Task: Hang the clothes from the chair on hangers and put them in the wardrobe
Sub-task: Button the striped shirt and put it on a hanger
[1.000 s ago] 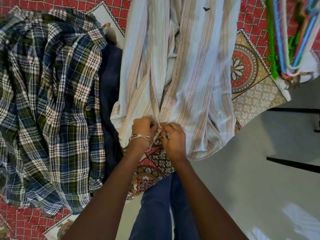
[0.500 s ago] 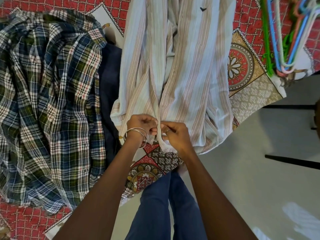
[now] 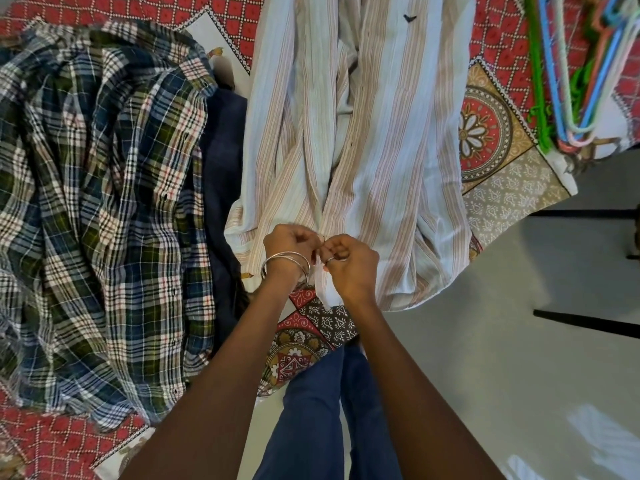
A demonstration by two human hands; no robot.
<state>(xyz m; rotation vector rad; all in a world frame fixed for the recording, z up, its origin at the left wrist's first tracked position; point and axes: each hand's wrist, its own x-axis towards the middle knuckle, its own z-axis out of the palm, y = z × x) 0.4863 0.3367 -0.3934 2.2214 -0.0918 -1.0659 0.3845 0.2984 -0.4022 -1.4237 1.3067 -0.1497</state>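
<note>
Both hands have kept working at the striped shirt's hem over the last second, shifting only slightly along its front edges. Left hand (image 3: 289,242) and right hand (image 3: 348,259) sit knuckle to knuckle, fingers curled, each pinching one front edge of the shirt (image 3: 374,133) near its bottom hem, at the placket. Bangles (image 3: 285,263) ring the left wrist; a ring shows on the right hand.

That shirt lies flat on the patterned bed sheet (image 3: 491,133), its long axis running away from the person: hem at the hands, chest logo toward the far edge of view. Its hem hangs just over the bed's near edge.

Left of it, touching, lies a dark blue garment (image 3: 221,161), and over that a plaid shirt (image 3: 104,202), crumpled, also lengthwise away from the person. Coloured hangers (image 3: 568,81) lie bunched on the sheet at far right, well apart from the hands.
</note>
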